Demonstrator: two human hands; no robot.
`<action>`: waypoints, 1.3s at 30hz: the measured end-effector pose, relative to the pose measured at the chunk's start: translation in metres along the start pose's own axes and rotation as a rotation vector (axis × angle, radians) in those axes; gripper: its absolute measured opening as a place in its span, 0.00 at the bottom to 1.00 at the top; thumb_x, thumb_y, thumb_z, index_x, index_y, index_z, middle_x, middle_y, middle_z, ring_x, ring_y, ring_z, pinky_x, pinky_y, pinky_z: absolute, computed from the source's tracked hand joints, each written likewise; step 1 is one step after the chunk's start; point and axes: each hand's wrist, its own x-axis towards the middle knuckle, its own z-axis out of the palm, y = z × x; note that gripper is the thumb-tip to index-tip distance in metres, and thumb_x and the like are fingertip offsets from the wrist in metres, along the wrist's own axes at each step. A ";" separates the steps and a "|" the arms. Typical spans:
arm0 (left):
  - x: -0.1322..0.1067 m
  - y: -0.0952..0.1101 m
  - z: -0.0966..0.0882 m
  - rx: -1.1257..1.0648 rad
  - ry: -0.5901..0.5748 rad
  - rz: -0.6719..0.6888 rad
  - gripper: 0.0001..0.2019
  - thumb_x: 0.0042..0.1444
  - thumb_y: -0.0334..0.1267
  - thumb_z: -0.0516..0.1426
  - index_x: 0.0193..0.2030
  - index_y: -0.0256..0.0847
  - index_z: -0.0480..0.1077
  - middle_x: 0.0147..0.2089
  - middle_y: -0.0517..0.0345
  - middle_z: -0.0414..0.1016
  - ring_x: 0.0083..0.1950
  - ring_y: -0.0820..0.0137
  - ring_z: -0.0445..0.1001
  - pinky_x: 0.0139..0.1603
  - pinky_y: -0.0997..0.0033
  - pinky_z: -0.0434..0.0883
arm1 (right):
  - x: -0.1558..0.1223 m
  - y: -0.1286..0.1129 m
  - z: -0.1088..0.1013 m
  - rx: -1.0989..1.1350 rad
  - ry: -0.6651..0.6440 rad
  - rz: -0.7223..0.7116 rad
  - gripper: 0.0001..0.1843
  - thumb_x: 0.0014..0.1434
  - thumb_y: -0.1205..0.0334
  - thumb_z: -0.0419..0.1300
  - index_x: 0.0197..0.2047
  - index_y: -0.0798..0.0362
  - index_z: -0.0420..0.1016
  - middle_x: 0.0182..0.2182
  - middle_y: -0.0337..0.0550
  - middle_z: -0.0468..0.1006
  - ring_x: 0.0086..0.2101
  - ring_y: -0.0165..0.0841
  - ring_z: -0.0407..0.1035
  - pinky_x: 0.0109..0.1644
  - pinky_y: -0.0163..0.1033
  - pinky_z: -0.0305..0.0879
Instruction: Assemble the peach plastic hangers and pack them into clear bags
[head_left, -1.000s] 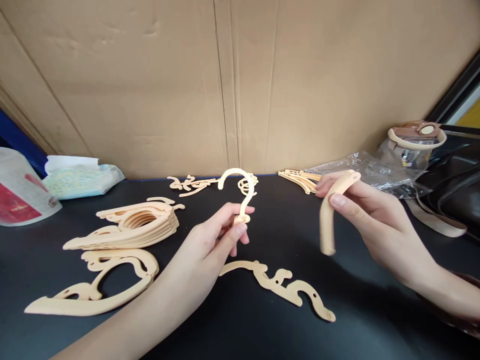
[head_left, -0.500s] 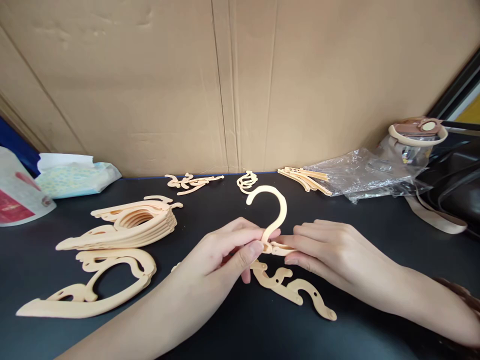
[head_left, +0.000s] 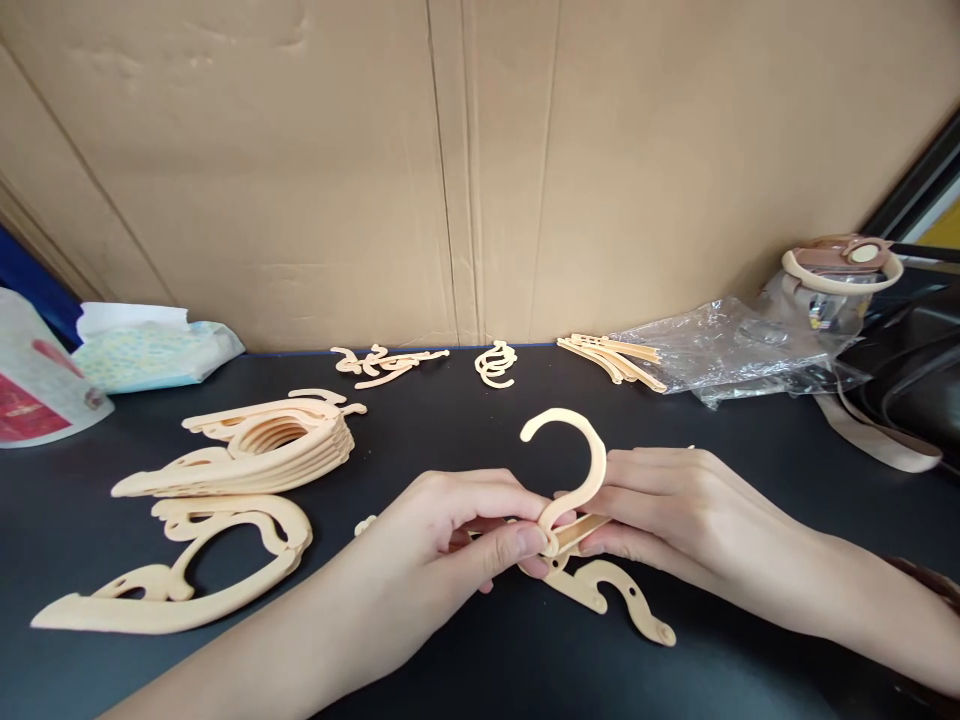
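Head view: left hand [head_left: 457, 530] pinches hook [head_left: 581, 450] base; right hand [head_left: 675, 510] grips curved bar [head_left: 589, 527] against it. Best hold hook upright, pressing squarely.

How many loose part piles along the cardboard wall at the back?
3: left pile, middle pile of curled pieces, and right pile beside the plastic bag. More may be hidden under the bag.

Black matte tabletop [head_left: 465, 430] under everything. Back wall is a cardboard sheet [head_left: 300, 170], vertical fold seam [head_left: 450, 200] straight beyond the left hand [head_left: 450, 540]. A dark frame [head_left: 911, 185] with a yellow sliver [head_left: 946, 225] far up-right of the right hand [head_left: 675, 510]. A blue strip [head_left: 37, 285] far up-left of the left hand. Soft even light
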 end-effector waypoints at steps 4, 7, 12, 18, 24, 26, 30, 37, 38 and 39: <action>0.002 0.005 0.000 -0.037 -0.024 -0.037 0.14 0.65 0.40 0.54 0.33 0.41 0.78 0.36 0.62 0.75 0.35 0.75 0.72 0.32 0.80 0.68 | -0.002 -0.003 -0.001 0.041 0.002 -0.001 0.16 0.71 0.56 0.49 0.42 0.49 0.78 0.31 0.38 0.76 0.30 0.28 0.69 0.33 0.35 0.61; 0.003 0.004 0.001 0.039 0.023 0.024 0.14 0.65 0.38 0.54 0.32 0.41 0.78 0.34 0.63 0.75 0.33 0.76 0.71 0.31 0.81 0.66 | -0.003 -0.004 -0.001 0.066 -0.016 0.015 0.16 0.71 0.56 0.50 0.43 0.49 0.78 0.32 0.38 0.77 0.31 0.28 0.70 0.34 0.34 0.63; 0.004 0.000 0.001 0.211 0.126 0.135 0.13 0.65 0.34 0.54 0.31 0.41 0.76 0.31 0.65 0.71 0.31 0.77 0.69 0.30 0.81 0.63 | -0.004 -0.005 0.004 0.082 -0.043 0.062 0.17 0.72 0.58 0.48 0.45 0.49 0.78 0.32 0.40 0.78 0.31 0.30 0.72 0.33 0.34 0.64; 0.002 -0.010 0.011 0.438 0.189 0.194 0.16 0.69 0.33 0.47 0.56 0.51 0.70 0.41 0.64 0.75 0.37 0.74 0.74 0.38 0.78 0.69 | 0.000 -0.008 0.006 0.230 0.045 0.239 0.17 0.71 0.55 0.50 0.35 0.50 0.76 0.26 0.35 0.75 0.26 0.27 0.68 0.29 0.32 0.59; 0.001 -0.019 -0.002 0.932 0.420 0.290 0.27 0.69 0.35 0.46 0.73 0.45 0.44 0.55 0.52 0.77 0.49 0.61 0.79 0.42 0.64 0.77 | 0.001 0.017 -0.009 0.197 0.343 0.535 0.22 0.66 0.45 0.54 0.28 0.50 0.72 0.21 0.32 0.67 0.22 0.27 0.59 0.27 0.35 0.54; 0.002 -0.015 -0.014 1.082 0.494 0.285 0.19 0.70 0.36 0.45 0.64 0.39 0.62 0.50 0.49 0.79 0.47 0.57 0.80 0.39 0.60 0.78 | 0.001 0.024 -0.011 0.185 0.415 0.589 0.22 0.65 0.44 0.55 0.27 0.50 0.71 0.20 0.33 0.67 0.21 0.27 0.58 0.27 0.36 0.54; 0.004 -0.013 -0.027 1.213 0.552 0.275 0.14 0.70 0.37 0.45 0.49 0.37 0.71 0.45 0.50 0.80 0.42 0.57 0.81 0.34 0.60 0.78 | 0.002 0.028 -0.007 0.294 0.532 0.550 0.13 0.64 0.47 0.58 0.41 0.47 0.73 0.30 0.36 0.75 0.30 0.30 0.68 0.33 0.35 0.63; 0.006 -0.019 -0.020 1.318 0.592 0.359 0.12 0.70 0.35 0.46 0.46 0.36 0.70 0.37 0.55 0.78 0.34 0.62 0.78 0.23 0.67 0.68 | -0.004 0.017 -0.011 0.052 0.495 0.115 0.08 0.67 0.68 0.51 0.38 0.49 0.69 0.37 0.39 0.73 0.41 0.32 0.66 0.47 0.40 0.61; 0.006 -0.019 -0.018 1.310 0.588 0.369 0.12 0.70 0.34 0.47 0.46 0.36 0.70 0.36 0.57 0.78 0.33 0.63 0.77 0.22 0.67 0.67 | -0.005 0.014 -0.011 0.019 0.453 0.059 0.10 0.67 0.70 0.49 0.37 0.50 0.68 0.36 0.39 0.73 0.40 0.32 0.65 0.46 0.40 0.60; 0.007 -0.019 -0.016 1.294 0.581 0.379 0.11 0.70 0.34 0.47 0.46 0.37 0.70 0.34 0.58 0.77 0.32 0.64 0.76 0.23 0.68 0.66 | -0.005 0.012 -0.010 -0.014 0.424 0.010 0.11 0.66 0.72 0.48 0.36 0.51 0.67 0.36 0.40 0.73 0.40 0.32 0.65 0.45 0.41 0.60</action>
